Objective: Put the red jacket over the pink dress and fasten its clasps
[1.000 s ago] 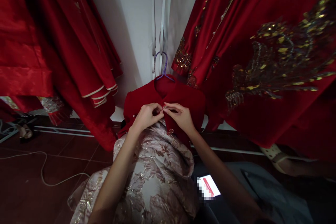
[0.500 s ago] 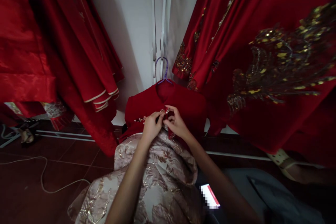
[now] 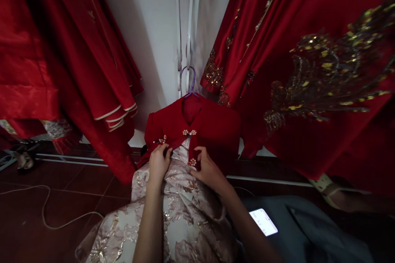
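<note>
A red jacket (image 3: 217, 125) hangs from a purple hanger (image 3: 192, 80), over pale fabric with metallic flowers (image 3: 185, 203). At its top, a beaded clasp (image 3: 189, 132) joins the two front edges; below it the fronts part. My left hand (image 3: 158, 163) pinches the left front edge, just under a beaded ornament (image 3: 161, 139). Beside the right front edge is my right hand (image 3: 210, 170), thumb and forefinger apart around a lower beaded clasp piece (image 3: 193, 162). Its other fingers are partly hidden.
Red garments (image 3: 101, 61) hang at the left, and a red garment with gold sequins (image 3: 327, 65) at the right. A lit phone (image 3: 263, 222) lies on dark grey fabric (image 3: 311, 222). A white cable (image 3: 49, 213) runs over the tiled floor, and a shoe (image 3: 24, 160) stands at far left.
My hands have come apart from the upper clasp and moved lower, left hand to the left front, right hand to the lower clasp piece. The upper clasp now shows joined. The phone's screen picture differs.
</note>
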The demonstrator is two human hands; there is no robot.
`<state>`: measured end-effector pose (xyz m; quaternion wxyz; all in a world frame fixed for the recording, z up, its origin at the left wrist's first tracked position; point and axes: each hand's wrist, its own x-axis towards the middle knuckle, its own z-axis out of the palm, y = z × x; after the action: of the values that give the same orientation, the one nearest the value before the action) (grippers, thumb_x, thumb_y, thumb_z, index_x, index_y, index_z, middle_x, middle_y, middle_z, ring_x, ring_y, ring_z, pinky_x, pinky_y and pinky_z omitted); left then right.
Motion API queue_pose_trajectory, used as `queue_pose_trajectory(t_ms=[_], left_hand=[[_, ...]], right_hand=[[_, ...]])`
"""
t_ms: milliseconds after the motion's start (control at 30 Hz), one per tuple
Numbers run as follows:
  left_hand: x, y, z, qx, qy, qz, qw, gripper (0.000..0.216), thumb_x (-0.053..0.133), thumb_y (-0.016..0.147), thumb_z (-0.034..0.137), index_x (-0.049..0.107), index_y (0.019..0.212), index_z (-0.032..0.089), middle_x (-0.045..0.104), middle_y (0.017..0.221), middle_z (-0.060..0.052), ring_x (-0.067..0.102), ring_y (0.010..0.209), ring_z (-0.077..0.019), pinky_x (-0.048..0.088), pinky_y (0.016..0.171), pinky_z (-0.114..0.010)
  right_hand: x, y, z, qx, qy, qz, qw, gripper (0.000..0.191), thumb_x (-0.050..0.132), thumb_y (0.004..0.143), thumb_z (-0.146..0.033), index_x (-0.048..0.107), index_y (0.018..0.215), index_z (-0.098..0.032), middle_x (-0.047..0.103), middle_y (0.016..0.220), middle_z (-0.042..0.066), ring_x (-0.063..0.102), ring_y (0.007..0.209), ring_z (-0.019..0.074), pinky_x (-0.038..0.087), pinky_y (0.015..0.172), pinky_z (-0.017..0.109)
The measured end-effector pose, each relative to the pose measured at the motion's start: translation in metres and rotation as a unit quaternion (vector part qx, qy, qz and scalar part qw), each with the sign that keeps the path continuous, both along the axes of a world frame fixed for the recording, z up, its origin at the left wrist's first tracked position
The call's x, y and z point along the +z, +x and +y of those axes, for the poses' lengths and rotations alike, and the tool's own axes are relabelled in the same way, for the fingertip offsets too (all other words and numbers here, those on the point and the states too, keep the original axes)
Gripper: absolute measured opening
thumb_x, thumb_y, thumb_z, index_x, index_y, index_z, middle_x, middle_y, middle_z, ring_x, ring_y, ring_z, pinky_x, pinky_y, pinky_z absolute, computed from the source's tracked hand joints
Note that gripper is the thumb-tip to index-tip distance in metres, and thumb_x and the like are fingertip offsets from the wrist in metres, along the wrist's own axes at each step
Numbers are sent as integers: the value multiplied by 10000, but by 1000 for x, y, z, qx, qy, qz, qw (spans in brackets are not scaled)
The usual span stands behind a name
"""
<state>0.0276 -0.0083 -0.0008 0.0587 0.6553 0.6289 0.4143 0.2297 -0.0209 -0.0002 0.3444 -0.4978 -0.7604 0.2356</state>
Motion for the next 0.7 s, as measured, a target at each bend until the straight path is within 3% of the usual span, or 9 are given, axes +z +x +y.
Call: queue_pose_trajectory(t_ms=[133, 267, 333, 433, 533, 600, 700], left_hand=[[18, 3, -12, 20, 57, -59, 996, 224, 507, 843, 338, 641, 994, 240, 681, 980, -59, 632, 877, -228, 456, 745, -309], [45, 33, -26, -36, 135, -137, 981, 242, 518, 846, 303, 645, 1049, 272, 679, 1033, -23, 629, 930, -204, 450, 842, -300], [47, 50, -25, -75, 141, -168, 973, 262, 509, 851, 294, 639, 1078, 277, 671, 1048, -22, 624, 939, -196, 445, 877, -303], [30, 68, -13, -142, 84, -150, 975, 270, 493, 859, 296, 643, 1083, 286, 676, 1008, -32, 632, 885, -190, 466, 843, -302], [4, 74, 1, -150, 12, -85, 985, 298, 463, 870, 288, 624, 1121, 279, 665, 893, -44, 629, 789, -178, 480, 745, -280], [-6, 75, 5, -132, -4, -48, 990, 340, 435, 879, 281, 573, 1189, 282, 637, 877, -45, 619, 782, -172, 472, 710, -264], [-12, 75, 3, -123, 3, 4, 992, 351, 439, 865, 269, 560, 1195, 272, 615, 912, -58, 607, 808, -184, 469, 705, -272]], right_hand=[[1, -7, -1, -37, 14, 31, 999, 419, 553, 736, -281, 402, 1123, -230, 522, 773, -6, 529, 602, 150, 412, 574, 270], [6, -3, 7, -83, 35, 136, 987, 274, 503, 795, -326, 455, 1045, -223, 565, 746, 12, 575, 654, 175, 439, 599, 284], [9, 7, 10, -92, 31, 174, 980, 284, 522, 780, -328, 456, 1033, -217, 584, 747, 18, 584, 668, 182, 450, 594, 290], [16, 27, 13, -144, 58, 191, 969, 277, 545, 752, -309, 469, 999, -210, 579, 700, 6, 576, 635, 181, 456, 595, 302], [32, 40, 10, -218, 113, 169, 955, 283, 579, 705, -275, 488, 965, -209, 568, 690, 0, 568, 635, 175, 460, 634, 313], [47, 36, 6, -212, 124, 176, 953, 266, 583, 694, -259, 496, 940, -211, 572, 705, 3, 574, 666, 173, 465, 651, 307], [68, 8, 3, -142, 119, 212, 959, 192, 549, 717, -237, 506, 904, -218, 572, 737, 12, 575, 690, 160, 473, 645, 282]])
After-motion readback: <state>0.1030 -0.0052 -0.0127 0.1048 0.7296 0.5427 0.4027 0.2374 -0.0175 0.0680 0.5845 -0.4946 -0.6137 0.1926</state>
